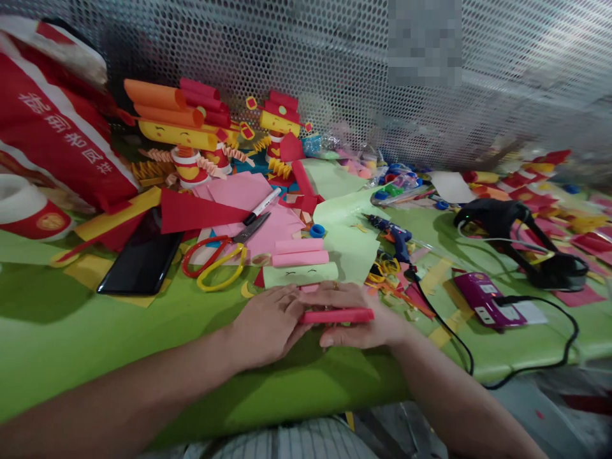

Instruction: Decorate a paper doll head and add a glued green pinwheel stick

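Observation:
Near the table's front edge, a narrow red-pink paper roll [338, 316] lies between my two hands. My right hand [366, 312] closes around it, fingers above and thumb below. At its left end my left hand [268, 325] has its fingers bent over the paper, their tips partly hidden. Just beyond the fingers lies a pale green paper roll [300, 274] with two drawn eyes, topped by pink paper rolls [300, 256]. Scissors [222, 258] with red and yellow handles rest to the left of these.
A black phone [141, 255] lies left. Finished paper figures [179, 134] stand at the back by the perforated metal screen. A blue glue gun [392, 233], a purple power socket box [490, 299] with a black cable, and a black strapped device [521, 239] occupy the right, among paper scraps.

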`<state>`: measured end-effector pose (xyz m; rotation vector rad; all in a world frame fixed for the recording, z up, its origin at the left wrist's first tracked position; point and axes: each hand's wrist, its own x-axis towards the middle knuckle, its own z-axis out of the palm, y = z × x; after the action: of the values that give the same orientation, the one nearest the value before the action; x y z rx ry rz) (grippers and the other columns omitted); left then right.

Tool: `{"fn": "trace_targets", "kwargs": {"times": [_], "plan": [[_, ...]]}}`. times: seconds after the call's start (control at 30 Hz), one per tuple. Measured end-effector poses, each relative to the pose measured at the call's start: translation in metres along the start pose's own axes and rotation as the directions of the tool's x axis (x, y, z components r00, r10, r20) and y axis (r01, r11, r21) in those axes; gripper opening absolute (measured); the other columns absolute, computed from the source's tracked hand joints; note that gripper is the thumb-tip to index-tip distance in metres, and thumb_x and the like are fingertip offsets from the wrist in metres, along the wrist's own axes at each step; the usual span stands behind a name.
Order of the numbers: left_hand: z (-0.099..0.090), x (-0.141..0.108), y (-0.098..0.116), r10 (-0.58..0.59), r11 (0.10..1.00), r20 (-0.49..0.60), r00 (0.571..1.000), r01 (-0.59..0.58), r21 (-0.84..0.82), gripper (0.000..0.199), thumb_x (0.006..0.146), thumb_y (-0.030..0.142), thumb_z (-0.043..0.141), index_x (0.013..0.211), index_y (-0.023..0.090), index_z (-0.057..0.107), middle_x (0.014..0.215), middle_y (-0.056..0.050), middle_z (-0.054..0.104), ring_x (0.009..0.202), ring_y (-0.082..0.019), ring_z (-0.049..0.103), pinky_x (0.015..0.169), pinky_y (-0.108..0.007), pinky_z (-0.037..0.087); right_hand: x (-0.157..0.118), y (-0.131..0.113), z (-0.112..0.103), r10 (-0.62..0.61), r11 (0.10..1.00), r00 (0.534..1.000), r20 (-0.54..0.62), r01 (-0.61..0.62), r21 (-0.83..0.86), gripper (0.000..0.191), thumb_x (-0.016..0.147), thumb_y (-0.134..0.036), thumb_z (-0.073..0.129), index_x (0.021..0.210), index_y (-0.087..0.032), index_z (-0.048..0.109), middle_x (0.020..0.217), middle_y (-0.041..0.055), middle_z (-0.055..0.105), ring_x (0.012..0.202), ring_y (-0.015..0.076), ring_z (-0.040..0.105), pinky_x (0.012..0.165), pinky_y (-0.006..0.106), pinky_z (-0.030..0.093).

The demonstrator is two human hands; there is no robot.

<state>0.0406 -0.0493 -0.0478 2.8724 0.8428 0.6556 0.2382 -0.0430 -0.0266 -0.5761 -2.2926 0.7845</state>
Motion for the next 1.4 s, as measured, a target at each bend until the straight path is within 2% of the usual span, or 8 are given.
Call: {"fn": "trace_targets", "kwargs": {"times": [0.33,0.63,0.7,0.8,0.83,1.0,1.13,1.4], "plan": [[0.005,-0.001,-0.001,-0.038,0.999,0.033,0.999,0.037,0.031,0.037,0.092,0.032,0.029,0.1,0.009,0.057,0.099,-0.013,0.067,0.1,-0.023,0.06,0.088,-0.038,0.048,0.002,0.002,0.018,0.152,0.955,0.975,-0.163,-0.103,0.28,0.016,0.075,-0.019,0.064,0.09,-0.014,0.068,0.079,0.0078,0.073,0.072,0.0121,0.067,0.067,0.019,0.054],[0.005,0.004,-0.001,-0.04,0.997,0.036,0.999,0.037,0.073,0.039,0.093,0.033,0.027,0.103,0.008,0.056,0.099,-0.014,0.068,0.099,-0.022,0.062,0.086,-0.037,0.048,0.002,-0.003,0.019,0.305,0.922,0.918,-0.254,-0.218,0.32,0.012,0.077,-0.027,0.059,0.071,-0.019,0.066,0.062,0.0013,0.068,0.053,0.0118,0.062,0.046,0.021,0.05],[0.005,0.003,-0.003,-0.051,0.993,0.012,0.999,0.049,0.109,0.04,0.093,0.034,0.028,0.101,0.006,0.056,0.099,-0.017,0.067,0.098,-0.023,0.062,0.085,-0.037,0.049,0.0,0.001,0.013,0.364,0.907,0.844,-0.394,-0.226,0.355,0.02,0.077,-0.031,0.059,0.06,-0.02,0.06,0.052,-0.0014,0.061,0.043,0.0104,0.055,0.038,0.021,0.044],[0.005,0.001,-0.003,-0.069,0.988,0.015,0.998,0.066,0.137,0.036,0.091,0.034,0.033,0.091,0.009,0.059,0.098,-0.017,0.067,0.097,-0.024,0.063,0.082,-0.037,0.05,-0.004,0.008,0.005,0.435,0.886,0.566,-0.7,-0.131,0.444,0.028,0.079,-0.035,0.053,0.054,-0.021,0.05,0.046,-0.0049,0.051,0.031,0.0062,0.039,0.031,0.021,0.035],[0.005,0.0,-0.002,-0.051,0.991,0.025,0.998,0.048,0.126,0.033,0.09,0.033,0.036,0.09,0.01,0.059,0.099,-0.016,0.068,0.097,-0.024,0.063,0.082,-0.036,0.05,-0.005,0.01,0.003,0.435,0.886,0.521,-0.734,-0.105,0.451,0.024,0.078,-0.033,0.054,0.057,-0.021,0.052,0.047,-0.0049,0.051,0.032,0.0067,0.042,0.032,0.021,0.036],[0.001,0.001,0.003,0.03,0.989,-0.013,0.999,-0.028,0.146,0.029,0.088,0.032,0.041,0.089,0.01,0.06,0.112,-0.016,0.063,0.106,-0.028,0.058,0.086,-0.04,0.048,-0.002,0.016,0.009,0.285,0.957,0.673,-0.683,-0.163,0.239,0.017,0.08,-0.034,0.056,0.092,-0.023,0.064,0.071,0.0018,0.067,0.061,0.0151,0.063,0.056,0.03,0.053],[-0.003,0.003,0.0,0.04,0.969,-0.094,0.995,-0.016,0.247,0.032,0.089,0.033,0.041,0.082,0.008,0.061,0.115,-0.019,0.061,0.112,-0.031,0.054,0.092,-0.043,0.044,0.001,0.026,0.013,0.195,0.97,0.774,-0.603,-0.242,0.003,0.029,0.082,-0.032,0.056,0.109,-0.022,0.06,0.093,0.0059,0.07,0.092,0.0189,0.064,0.083,0.034,0.052],[0.002,0.001,-0.007,-0.102,0.933,-0.001,0.995,0.096,0.348,0.027,0.086,0.021,0.042,0.085,0.007,0.065,0.106,-0.02,0.065,0.108,-0.031,0.056,0.089,-0.045,0.045,0.001,0.033,0.014,0.341,0.931,0.785,-0.516,-0.358,0.071,0.032,0.082,-0.04,0.054,0.103,-0.018,0.063,0.086,0.007,0.071,0.077,0.0162,0.067,0.069,0.028,0.056]]}}
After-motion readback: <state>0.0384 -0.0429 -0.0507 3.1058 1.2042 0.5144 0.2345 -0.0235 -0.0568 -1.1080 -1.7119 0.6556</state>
